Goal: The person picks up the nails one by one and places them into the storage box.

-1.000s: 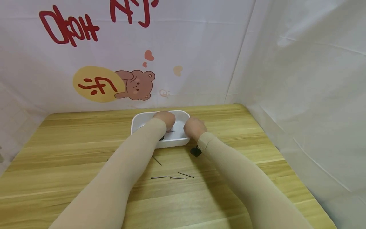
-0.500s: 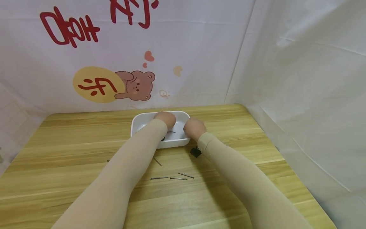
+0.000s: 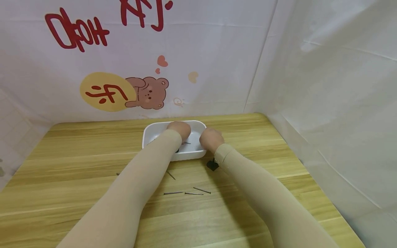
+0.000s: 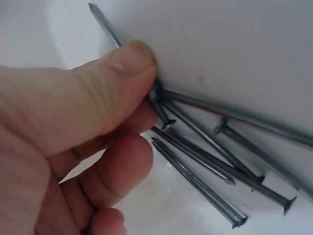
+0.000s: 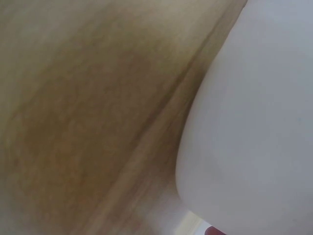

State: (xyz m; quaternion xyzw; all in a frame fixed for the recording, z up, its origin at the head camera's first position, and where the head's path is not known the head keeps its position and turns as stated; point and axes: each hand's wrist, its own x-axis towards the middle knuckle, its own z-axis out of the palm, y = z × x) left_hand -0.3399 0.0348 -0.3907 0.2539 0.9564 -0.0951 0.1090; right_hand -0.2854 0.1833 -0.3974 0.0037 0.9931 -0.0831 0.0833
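Note:
Inside a white tray, my left hand pinches a nail between thumb and fingers. The left wrist view shows the nail's pointed end rising past the thumb and its head emerging below. Several loose nails lie on the tray floor beside the fingertips. At the tray's right end, my right hand holds the rim with curled fingers. The right wrist view shows mostly the tray's outer wall, plus one red fingertip at the bottom edge; the rest of that grip is hidden.
In front of the tray, several nails lie on the wooden table, among them a slanted nail and a level nail. Another nail shows left of the left sleeve. A white printed curtain hangs behind the table.

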